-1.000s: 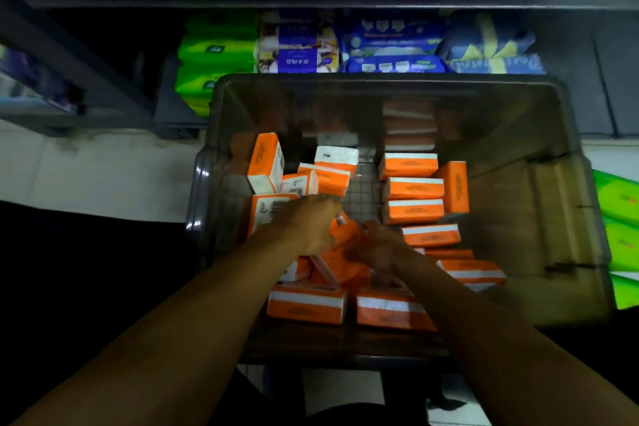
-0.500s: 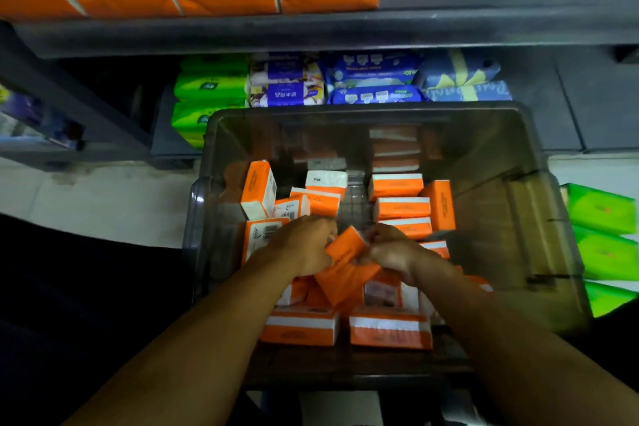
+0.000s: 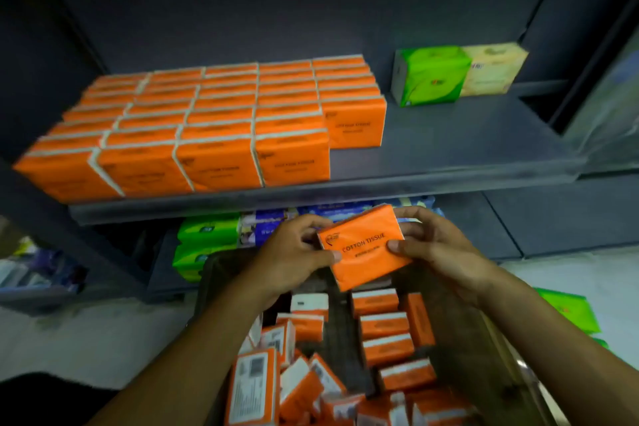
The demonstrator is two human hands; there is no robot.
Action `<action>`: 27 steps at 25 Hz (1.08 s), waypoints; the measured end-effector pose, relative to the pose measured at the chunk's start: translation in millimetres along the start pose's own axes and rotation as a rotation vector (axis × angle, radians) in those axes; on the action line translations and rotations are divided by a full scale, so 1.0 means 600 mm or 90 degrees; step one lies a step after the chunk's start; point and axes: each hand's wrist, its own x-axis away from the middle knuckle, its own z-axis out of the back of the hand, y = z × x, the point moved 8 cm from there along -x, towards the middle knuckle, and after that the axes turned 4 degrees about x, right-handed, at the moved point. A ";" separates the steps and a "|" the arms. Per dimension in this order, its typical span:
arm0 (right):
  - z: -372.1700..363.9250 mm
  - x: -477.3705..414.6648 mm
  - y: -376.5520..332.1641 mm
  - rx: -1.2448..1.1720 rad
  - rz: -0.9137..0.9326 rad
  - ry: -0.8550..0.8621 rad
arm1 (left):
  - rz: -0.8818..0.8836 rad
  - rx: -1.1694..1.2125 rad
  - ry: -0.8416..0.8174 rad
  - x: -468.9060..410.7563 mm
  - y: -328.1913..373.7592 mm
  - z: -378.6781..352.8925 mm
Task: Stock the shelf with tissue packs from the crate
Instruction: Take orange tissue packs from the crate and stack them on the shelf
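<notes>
The shelf [image 3: 460, 156] filled the upper view. Its block of orange packs [image 3: 207, 121] sat toward 10 o'clock, with a green pack [image 3: 428, 74] at 1 o'clock. The crate [image 3: 466, 339] lay at 6 o'clock, with many loose packs [image 3: 383, 325] in it. Above the crate's far end, just below centre, both hands held one tissue pack [image 3: 363, 249], label up and tilted. The left hand [image 3: 290, 263] pinched its 9 o'clock edge, thumb on top, and the right hand [image 3: 439, 249] gripped its 3 o'clock edge likewise. The block's rightmost column stopped one rank short of the front, leaving bare shelf at 3 o'clock of the front row. To place it well, I judge the pack should be stood upright, label outward, and slid into that gap flush with its neighbours without crushing the soft wrap.
</notes>
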 end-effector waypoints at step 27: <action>0.049 -0.205 -0.159 0.242 0.187 0.313 | -0.174 -0.626 0.278 -0.221 0.255 0.058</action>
